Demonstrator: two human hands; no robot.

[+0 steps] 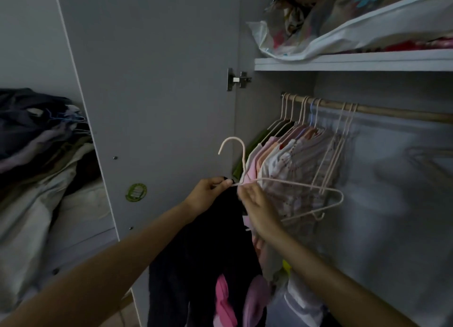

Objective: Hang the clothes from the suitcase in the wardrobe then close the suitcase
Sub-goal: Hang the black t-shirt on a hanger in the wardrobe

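Round green sticker (136, 192) on the grey wardrobe door (152, 86), writing too small to read. Thin pale pink hanger (289, 183), hook up, pinched at its left end by left hand (208, 195) with soft black garment (208, 265). Right hand (259, 210) curled around the hanger neck, before the wooden rail (392, 112).

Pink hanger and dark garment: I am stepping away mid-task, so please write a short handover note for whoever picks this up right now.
Left hand: pinches the dark garment at the hanger's left end.
Right hand: holds the pink hanger near its neck; the hook is free, below the rail.
Done: several garments hang at the rail's left end, with a few empty hangers beside them.
Left: finish fitting the dark garment, hook it on the rail. The suitcase is out of view, so what remains there cannot be told; close it last.
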